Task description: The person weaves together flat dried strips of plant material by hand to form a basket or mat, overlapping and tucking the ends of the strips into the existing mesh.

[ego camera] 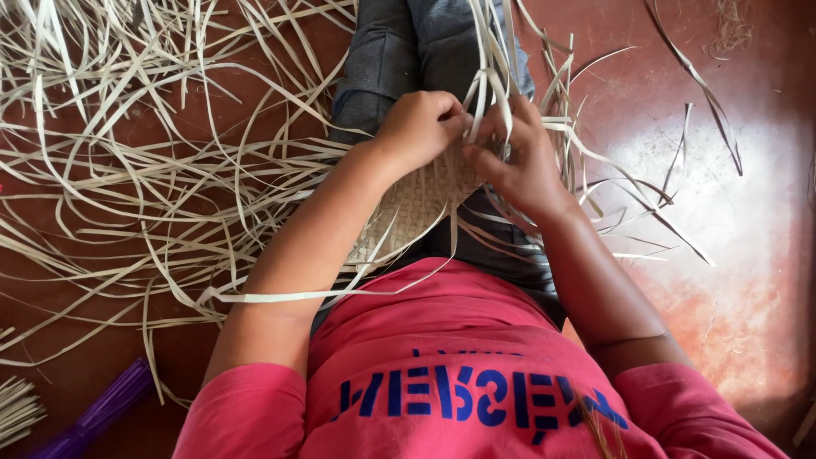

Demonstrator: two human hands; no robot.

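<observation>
A small woven mat (414,208) of pale flat straw strips rests on my lap, over grey trousers. My left hand (418,127) is closed at the mat's far edge, pinching loose strips. My right hand (520,157) sits right beside it, fingers curled around other strips (490,81) that rise from the weave. The two hands touch at the fingertips. Long loose strip ends (595,183) fan out from the mat to both sides.
A wide tangle of pale straw strips (144,161) covers the reddish-brown floor (748,280) on the left. A purple bundle (98,415) lies at the lower left, next to a pale bundle end (15,410). A few stray strips (705,93) lie at upper right.
</observation>
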